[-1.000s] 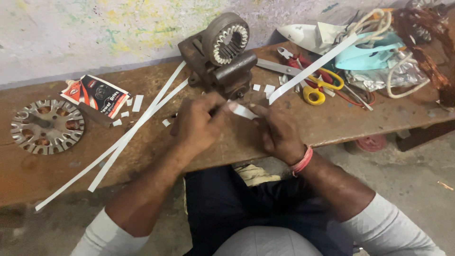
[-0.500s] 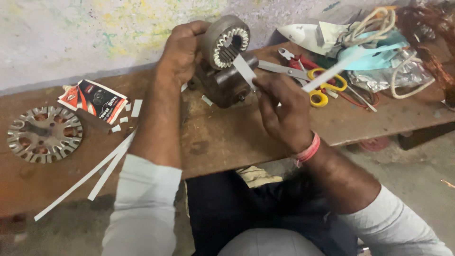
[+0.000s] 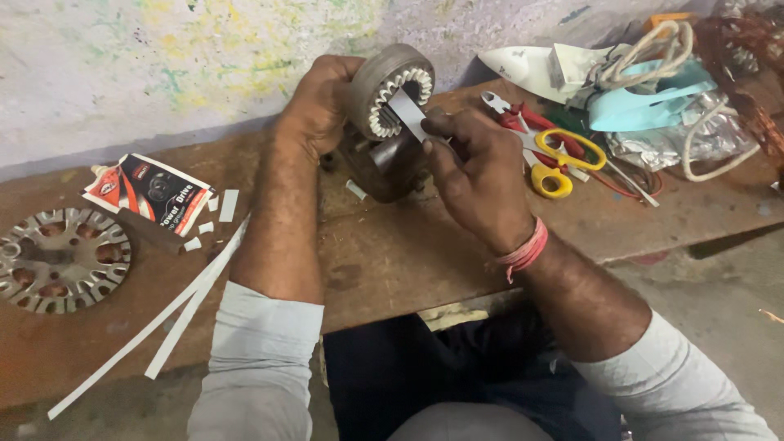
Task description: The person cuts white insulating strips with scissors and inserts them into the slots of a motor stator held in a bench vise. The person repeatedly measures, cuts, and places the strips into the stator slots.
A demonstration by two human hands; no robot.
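Your left hand (image 3: 322, 98) wraps around the back of the motor stator (image 3: 390, 91), gripping its outer ring from about nine o'clock, while the stator sits tilted on its dark stand (image 3: 384, 167) near the far edge of the wooden bench (image 3: 392, 253). Your right hand (image 3: 474, 175) pinches a short white paper strip (image 3: 406, 113) between thumb and fingertips, its far end touching the toothed inner ring at roughly four o'clock on the bore. To seat it well, I judge you should keep the left grip firm so the ring cannot turn, hold the strip close to its leading end so it does not buckle, and line it up straight with one slot before you push. Feed it along the slot rather than across the teeth, whose edges look likely to crease or tear thin paper. Whether the strip is already inside a slot cannot be told from this angle. The long white strips (image 3: 175, 314) lie at eight o'clock from the stator, beside your left sleeve, and the yellow-handled scissors (image 3: 559, 159) rest at three o'clock, just beyond your right knuckles, within easy reach for trimming. A finned metal disc (image 3: 61, 260) lies well apart at the left.
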